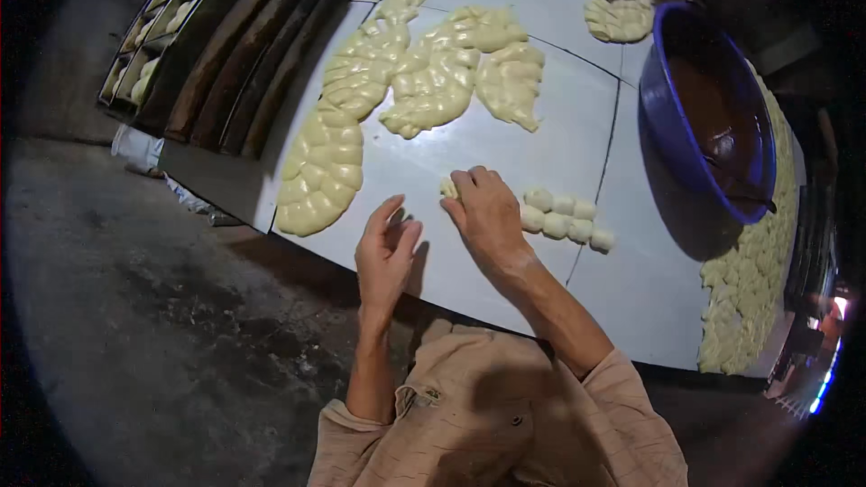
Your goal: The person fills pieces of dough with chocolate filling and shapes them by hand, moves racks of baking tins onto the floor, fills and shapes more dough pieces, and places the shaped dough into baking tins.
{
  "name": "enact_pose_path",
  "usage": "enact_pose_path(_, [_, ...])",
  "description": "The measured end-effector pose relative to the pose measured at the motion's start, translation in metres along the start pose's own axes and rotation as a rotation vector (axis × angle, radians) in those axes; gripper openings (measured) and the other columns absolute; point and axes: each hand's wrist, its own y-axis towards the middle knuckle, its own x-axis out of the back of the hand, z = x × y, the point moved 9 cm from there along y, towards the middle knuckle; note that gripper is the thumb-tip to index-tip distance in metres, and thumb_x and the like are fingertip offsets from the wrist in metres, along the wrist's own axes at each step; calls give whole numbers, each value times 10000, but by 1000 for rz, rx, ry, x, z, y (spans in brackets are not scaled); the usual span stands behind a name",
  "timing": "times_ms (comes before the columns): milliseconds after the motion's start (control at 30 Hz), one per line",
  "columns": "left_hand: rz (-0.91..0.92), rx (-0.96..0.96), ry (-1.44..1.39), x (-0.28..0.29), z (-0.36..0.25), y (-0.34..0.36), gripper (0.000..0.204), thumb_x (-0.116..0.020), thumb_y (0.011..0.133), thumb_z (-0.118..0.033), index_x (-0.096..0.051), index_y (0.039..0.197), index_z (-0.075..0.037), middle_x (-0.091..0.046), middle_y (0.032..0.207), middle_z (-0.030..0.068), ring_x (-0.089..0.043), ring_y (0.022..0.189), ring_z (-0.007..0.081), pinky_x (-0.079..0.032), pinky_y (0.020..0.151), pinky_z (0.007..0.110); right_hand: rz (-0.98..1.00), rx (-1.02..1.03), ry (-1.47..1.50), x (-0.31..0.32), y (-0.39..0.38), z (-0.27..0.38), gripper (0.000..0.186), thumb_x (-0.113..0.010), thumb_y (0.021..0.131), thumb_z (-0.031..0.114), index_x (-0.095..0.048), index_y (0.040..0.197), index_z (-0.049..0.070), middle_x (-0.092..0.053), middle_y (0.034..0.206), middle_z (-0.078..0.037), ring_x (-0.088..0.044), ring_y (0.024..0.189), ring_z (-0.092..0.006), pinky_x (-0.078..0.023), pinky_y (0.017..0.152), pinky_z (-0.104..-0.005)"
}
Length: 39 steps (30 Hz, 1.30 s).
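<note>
My right hand (492, 215) is low over the white tabletop, its fingers curled down around a small piece of dough (448, 188) that peeks out by the fingertips. Just to its right, pale round dough balls (557, 215) lie in two short rows, pressed close together. My left hand (386, 254) hovers near the table's front edge, thumb and fingers apart, holding nothing. Beyond both hands spread glossy yellow sheets of joined, flattened dough pieces (435, 81), one long strip (317, 171) curving down on the left.
A deep purple basin (663, 81) with brown liquid stands on the right. Beside it lies another large dough sheet (741, 307). Dark stacked trays (244, 45) holding dough pieces stand at the far left. More dough (620, 18) is at the back. The white tiled table (658, 293) ends close to my body.
</note>
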Motion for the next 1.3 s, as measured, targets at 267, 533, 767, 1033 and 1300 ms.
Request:
enact_pose_path(267, [286,-504,523,-57,-68,25,447,-701,858,-174,-605,1270,-29,-657,1123,204,-650,984,317,-526,843,362,213,-486,912,7,-16,-29,337,-523,977,237,-628,1134,-42,-655,918,-72,-569,827,-117,-482,721,-281])
enact_pose_path(533, [335,-421,262,-66,-55,19,218,-695,864,-121,-717,1056,-20,-700,892,121,-665,782,179,-523,682,289,266,-494,853,26,-37,-37,338,-633,940,308,-626,1075,-2,-589,850,-8,-518,754,-96,-432,668,-251])
enact_pose_path(767, [480,-73,-225,-82,-21,12,419,-724,872,-141,-591,1252,-24,-673,936,36,-621,794,100,-499,629,244,276,-616,1146,19,-53,-39,377,-720,882,187,-573,1187,23,-592,866,8,-530,753,-69,-434,638,-208])
enact_pose_path(1033, [512,231,-370,-96,6,2,210,-705,870,-69,-672,1021,74,-671,812,110,-639,704,160,-574,612,345,247,-277,677,42,-48,-17,221,-642,917,191,-659,1064,27,-691,877,-149,-690,797,-219,-533,698,-325])
enact_pose_path(1300, [492,176,-329,-88,9,2,211,-736,862,-124,-721,985,47,-697,796,58,-625,696,96,-522,606,233,-61,-16,390,59,-63,-17,255,-684,893,219,-656,1039,13,-683,917,-147,-679,818,-304,-530,722,-380])
